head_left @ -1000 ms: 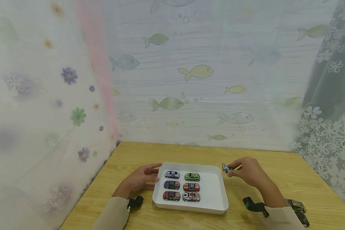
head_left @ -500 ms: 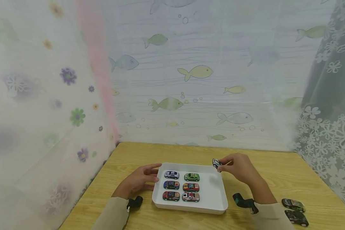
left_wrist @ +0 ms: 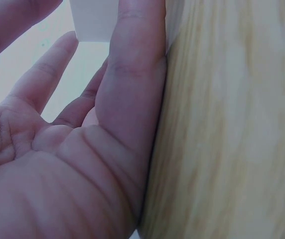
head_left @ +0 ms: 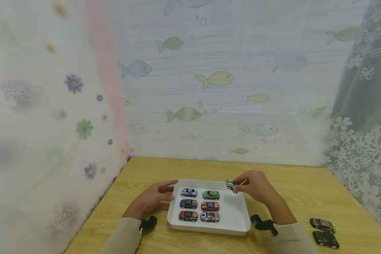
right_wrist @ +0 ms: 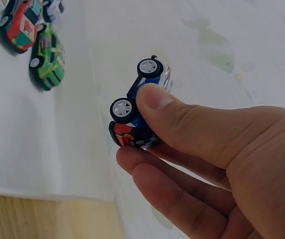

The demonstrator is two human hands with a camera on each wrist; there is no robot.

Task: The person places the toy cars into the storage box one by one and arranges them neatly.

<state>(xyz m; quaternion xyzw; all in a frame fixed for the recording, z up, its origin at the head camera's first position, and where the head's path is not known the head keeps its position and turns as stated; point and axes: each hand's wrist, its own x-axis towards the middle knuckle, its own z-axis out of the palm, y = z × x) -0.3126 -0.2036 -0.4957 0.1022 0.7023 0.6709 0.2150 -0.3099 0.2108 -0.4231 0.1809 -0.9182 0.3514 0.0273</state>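
My right hand pinches a small toy car between thumb and fingers, over the back right part of a white tray. In the right wrist view the toy car is tilted, with its silver wheels and blue and red side showing. My left hand rests at the tray's left wall with its fingers spread. Its palm and fingers show in the left wrist view, the hand's edge lying along the tabletop. Two columns of toy cars stand in the tray, among them a green car and a red one.
Two dark toy cars, a greenish one and a black one, lie on the wooden table at the right. A fish-print curtain hangs behind the table, and a flowered one at the left.
My right hand has carried the toy car leftward, from beside the tray to above its back right part. The left hand stays at the tray's wall.
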